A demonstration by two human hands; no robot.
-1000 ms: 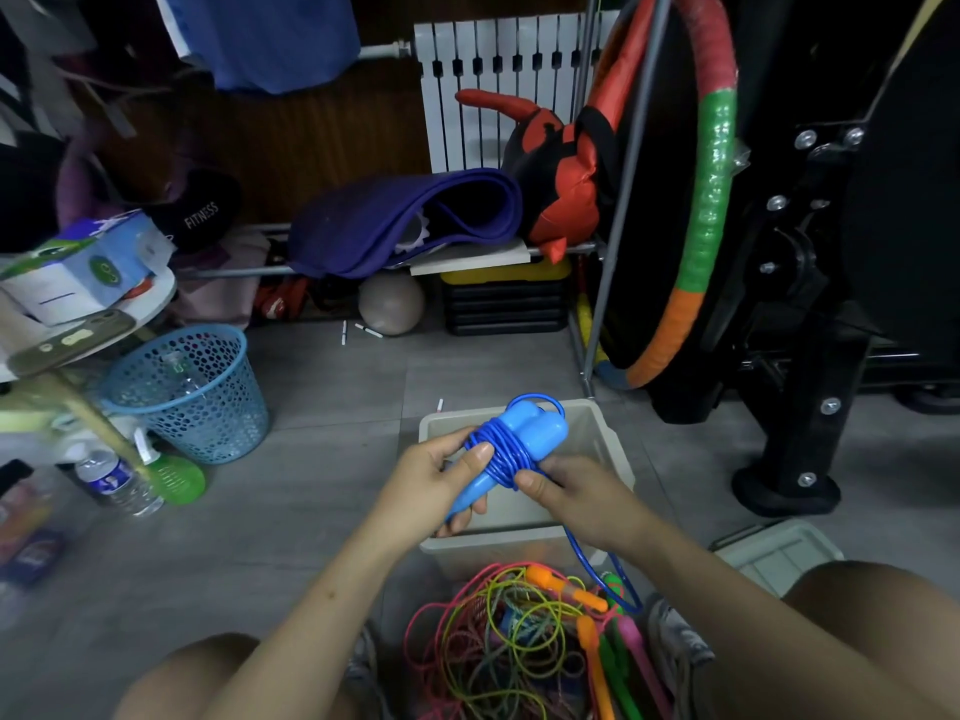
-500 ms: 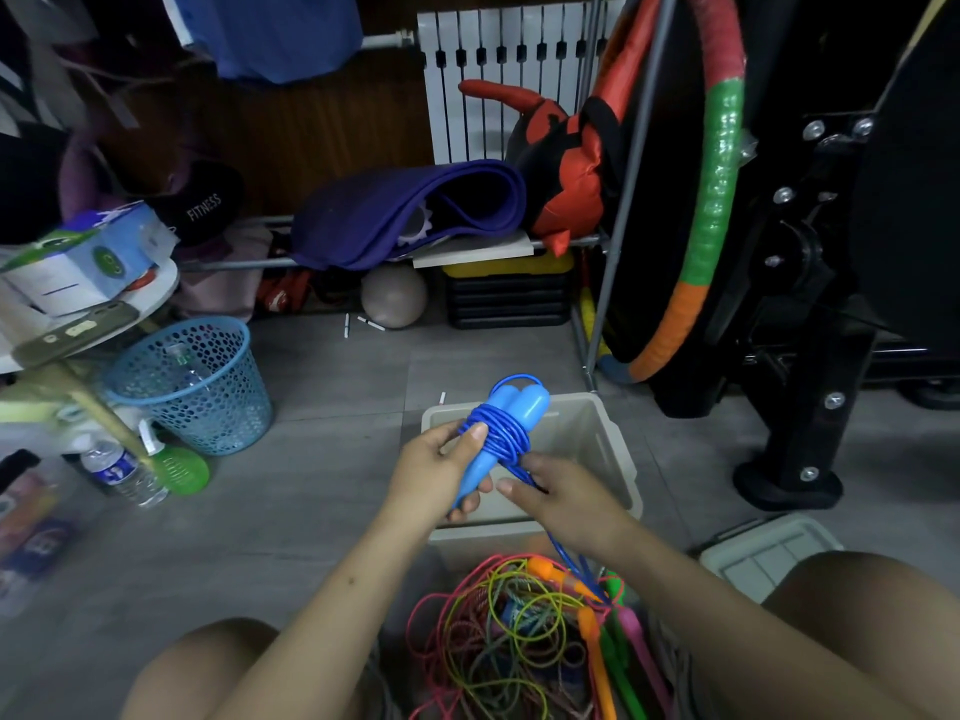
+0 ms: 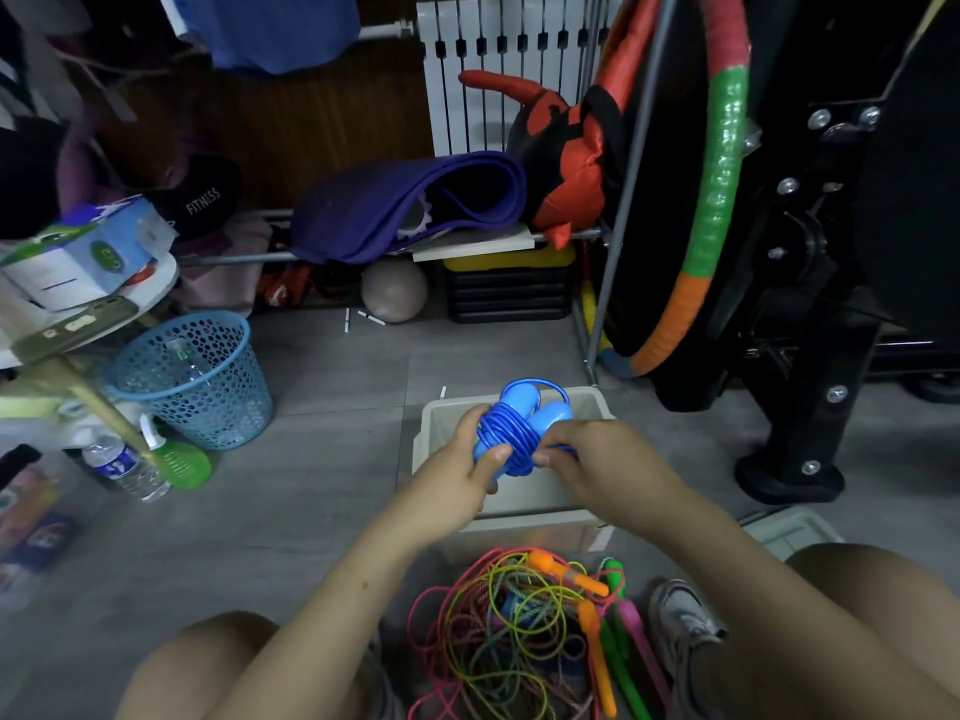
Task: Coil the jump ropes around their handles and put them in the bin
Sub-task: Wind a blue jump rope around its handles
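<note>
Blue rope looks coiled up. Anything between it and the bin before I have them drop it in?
Nothing visible does. The blue jump rope, held by the left hand and right hand, sits directly above the open bin, and what shows of the bin's inside looks bare.

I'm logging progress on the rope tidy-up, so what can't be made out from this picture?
Head view only:
- Bin floor: largely covered by the left hand, right hand and blue jump rope.
- Blue rope's loose end: hidden under the right hand.
- Rope pile: tangled and cut by the bottom edge, so no count.
</note>
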